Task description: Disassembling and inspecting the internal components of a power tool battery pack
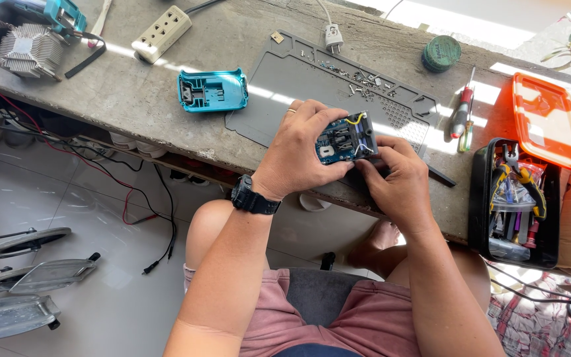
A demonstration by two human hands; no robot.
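Observation:
My left hand (299, 149) and my right hand (398, 175) together hold a small blue circuit assembly (345, 137) with yellow and blue wires, just above the near edge of a grey work mat (279, 86). The left hand wears a ring and, on its wrist, a black watch; it grips the assembly's left side. The fingers of my right hand pinch its right and lower edge. A teal plastic housing shell (211, 90) lies open side up on the concrete bench (133, 99), left of the mat.
Small screws (365, 80) lie scattered in the mat's upper trays. A white power strip (161, 33), a metal heatsink (31, 49), a green round tin (441, 53), two screwdrivers (460, 112), an orange lid (550, 122) and a black toolbox with pliers (515, 201) surround it.

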